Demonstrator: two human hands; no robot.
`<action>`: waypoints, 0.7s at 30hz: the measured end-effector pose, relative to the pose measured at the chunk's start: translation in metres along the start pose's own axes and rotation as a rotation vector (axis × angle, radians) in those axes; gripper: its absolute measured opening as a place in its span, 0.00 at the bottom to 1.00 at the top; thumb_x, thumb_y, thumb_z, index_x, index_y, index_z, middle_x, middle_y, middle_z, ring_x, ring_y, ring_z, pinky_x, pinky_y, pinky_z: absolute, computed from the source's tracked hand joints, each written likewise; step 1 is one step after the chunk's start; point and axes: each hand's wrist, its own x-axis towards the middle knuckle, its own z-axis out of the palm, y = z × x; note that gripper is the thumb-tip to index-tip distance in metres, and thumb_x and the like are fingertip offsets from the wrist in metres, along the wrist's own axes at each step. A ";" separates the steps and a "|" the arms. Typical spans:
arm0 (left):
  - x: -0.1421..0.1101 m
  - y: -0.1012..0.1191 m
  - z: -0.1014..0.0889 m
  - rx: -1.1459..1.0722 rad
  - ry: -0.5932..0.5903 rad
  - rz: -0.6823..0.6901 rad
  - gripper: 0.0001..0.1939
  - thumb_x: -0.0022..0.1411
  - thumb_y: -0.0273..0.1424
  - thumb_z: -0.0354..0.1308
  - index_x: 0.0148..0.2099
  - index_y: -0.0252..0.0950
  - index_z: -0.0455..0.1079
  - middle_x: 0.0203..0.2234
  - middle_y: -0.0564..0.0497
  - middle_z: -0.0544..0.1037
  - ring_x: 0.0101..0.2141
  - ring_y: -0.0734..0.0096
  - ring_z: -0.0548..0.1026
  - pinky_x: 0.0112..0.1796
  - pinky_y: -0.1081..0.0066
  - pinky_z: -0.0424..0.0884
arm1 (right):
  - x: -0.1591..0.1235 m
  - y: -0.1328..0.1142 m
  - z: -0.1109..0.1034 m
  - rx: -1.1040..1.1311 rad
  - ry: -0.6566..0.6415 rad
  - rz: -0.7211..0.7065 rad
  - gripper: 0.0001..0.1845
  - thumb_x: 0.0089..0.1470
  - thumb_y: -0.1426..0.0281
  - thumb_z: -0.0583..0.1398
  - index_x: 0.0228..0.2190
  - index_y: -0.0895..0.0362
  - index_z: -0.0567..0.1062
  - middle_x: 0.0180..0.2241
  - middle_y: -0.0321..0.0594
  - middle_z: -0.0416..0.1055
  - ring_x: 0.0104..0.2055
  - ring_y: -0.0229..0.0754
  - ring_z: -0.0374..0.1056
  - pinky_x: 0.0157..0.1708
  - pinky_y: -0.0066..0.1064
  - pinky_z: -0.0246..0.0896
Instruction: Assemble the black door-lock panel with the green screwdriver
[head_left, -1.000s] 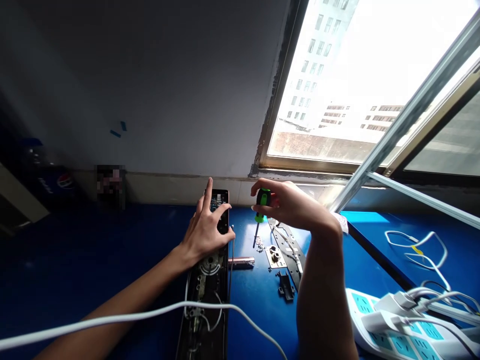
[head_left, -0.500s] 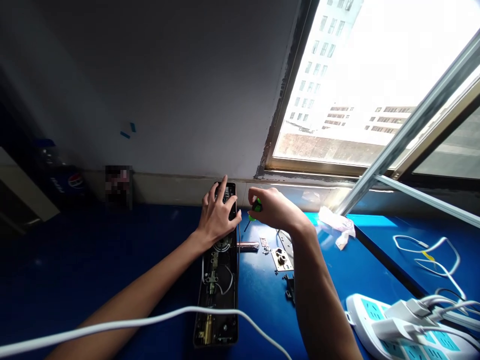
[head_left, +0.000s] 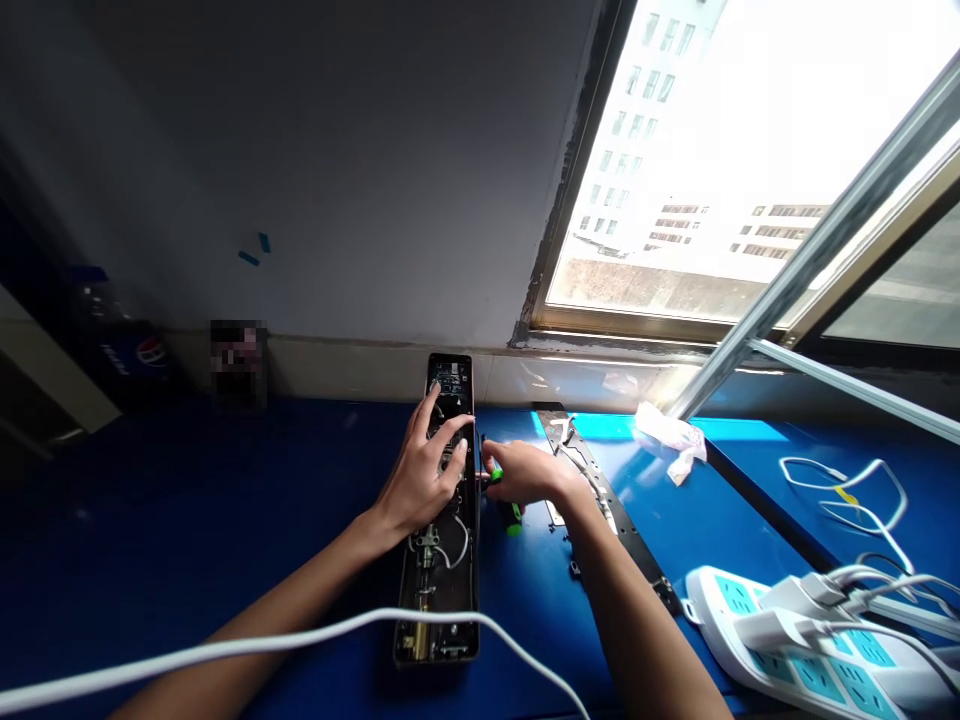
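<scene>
Under the left fingers, a door lock.

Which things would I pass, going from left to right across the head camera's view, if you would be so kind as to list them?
Pepsi logo → smart lock → right hand → tissue → white cable

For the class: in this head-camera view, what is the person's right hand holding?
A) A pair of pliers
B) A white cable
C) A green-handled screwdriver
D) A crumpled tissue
C. The right hand closes on a green-handled screwdriver, its handle showing below the fingers, beside the long black lock casing under the left hand.
</scene>
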 end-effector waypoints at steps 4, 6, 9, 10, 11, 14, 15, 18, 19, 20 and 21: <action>0.002 -0.002 0.005 -0.031 0.032 -0.019 0.17 0.74 0.34 0.52 0.61 0.45 0.72 0.76 0.49 0.45 0.74 0.50 0.47 0.71 0.46 0.53 | 0.005 0.011 0.015 0.074 -0.006 -0.033 0.11 0.52 0.70 0.61 0.39 0.54 0.69 0.30 0.36 0.77 0.19 0.36 0.72 0.19 0.25 0.58; 0.003 -0.002 0.007 -0.033 0.044 -0.022 0.17 0.73 0.33 0.53 0.60 0.44 0.72 0.76 0.48 0.46 0.74 0.50 0.48 0.71 0.46 0.53 | 0.006 0.014 0.018 0.093 0.007 -0.047 0.09 0.52 0.70 0.61 0.37 0.54 0.69 0.25 0.33 0.74 0.18 0.37 0.71 0.19 0.25 0.57; 0.004 -0.001 0.008 -0.055 0.046 -0.033 0.17 0.72 0.33 0.54 0.60 0.44 0.72 0.75 0.46 0.47 0.74 0.50 0.49 0.71 0.46 0.54 | 0.004 0.020 0.021 0.117 0.020 -0.070 0.07 0.53 0.68 0.61 0.36 0.53 0.69 0.21 0.31 0.71 0.18 0.37 0.69 0.19 0.25 0.55; 0.004 0.000 0.007 -0.071 0.041 -0.044 0.17 0.72 0.33 0.54 0.60 0.43 0.72 0.75 0.46 0.47 0.74 0.50 0.49 0.70 0.47 0.54 | 0.003 0.022 0.020 0.119 0.038 -0.078 0.08 0.54 0.67 0.62 0.36 0.53 0.69 0.22 0.32 0.71 0.19 0.37 0.69 0.20 0.25 0.55; 0.004 0.001 0.005 -0.089 0.039 -0.056 0.17 0.72 0.34 0.55 0.61 0.43 0.72 0.75 0.46 0.47 0.74 0.50 0.50 0.70 0.47 0.55 | 0.001 0.024 0.020 0.118 0.064 -0.087 0.10 0.53 0.65 0.64 0.36 0.53 0.69 0.24 0.34 0.73 0.21 0.38 0.70 0.21 0.26 0.54; 0.005 0.002 -0.004 -0.117 0.071 -0.077 0.18 0.72 0.35 0.55 0.61 0.44 0.72 0.74 0.45 0.49 0.72 0.51 0.53 0.69 0.49 0.58 | -0.006 0.028 0.015 0.112 0.177 -0.131 0.14 0.52 0.63 0.67 0.37 0.53 0.70 0.28 0.37 0.75 0.28 0.40 0.69 0.26 0.27 0.53; 0.005 0.001 -0.008 -0.110 0.098 -0.073 0.17 0.72 0.35 0.55 0.60 0.43 0.72 0.73 0.44 0.53 0.72 0.51 0.55 0.68 0.50 0.59 | -0.008 0.028 0.013 0.116 0.215 -0.150 0.12 0.52 0.64 0.67 0.36 0.53 0.70 0.28 0.37 0.74 0.29 0.39 0.68 0.27 0.27 0.52; 0.005 -0.003 -0.020 -0.080 0.208 -0.065 0.15 0.70 0.35 0.56 0.56 0.41 0.74 0.62 0.43 0.68 0.63 0.55 0.68 0.61 0.56 0.68 | -0.013 0.024 0.010 0.147 0.330 -0.224 0.06 0.52 0.71 0.63 0.32 0.53 0.69 0.24 0.32 0.69 0.25 0.35 0.60 0.25 0.27 0.48; 0.004 -0.005 -0.023 -0.082 0.223 -0.067 0.13 0.70 0.34 0.57 0.54 0.41 0.74 0.56 0.44 0.73 0.57 0.58 0.73 0.55 0.60 0.73 | -0.014 0.021 0.010 0.161 0.374 -0.256 0.07 0.52 0.72 0.62 0.30 0.53 0.67 0.23 0.30 0.67 0.24 0.34 0.58 0.25 0.27 0.47; 0.004 -0.007 -0.025 -0.084 0.224 -0.072 0.10 0.69 0.34 0.58 0.50 0.40 0.74 0.48 0.46 0.76 0.50 0.61 0.76 0.47 0.64 0.74 | -0.014 0.018 0.011 0.175 0.421 -0.290 0.09 0.51 0.73 0.62 0.27 0.53 0.65 0.22 0.29 0.65 0.24 0.34 0.56 0.25 0.27 0.46; 0.002 -0.009 -0.027 -0.085 0.206 -0.080 0.07 0.69 0.35 0.58 0.44 0.39 0.74 0.41 0.49 0.77 0.41 0.65 0.77 0.41 0.67 0.73 | -0.013 0.015 0.013 0.190 0.470 -0.324 0.11 0.51 0.73 0.62 0.26 0.53 0.62 0.22 0.29 0.63 0.24 0.33 0.54 0.25 0.27 0.46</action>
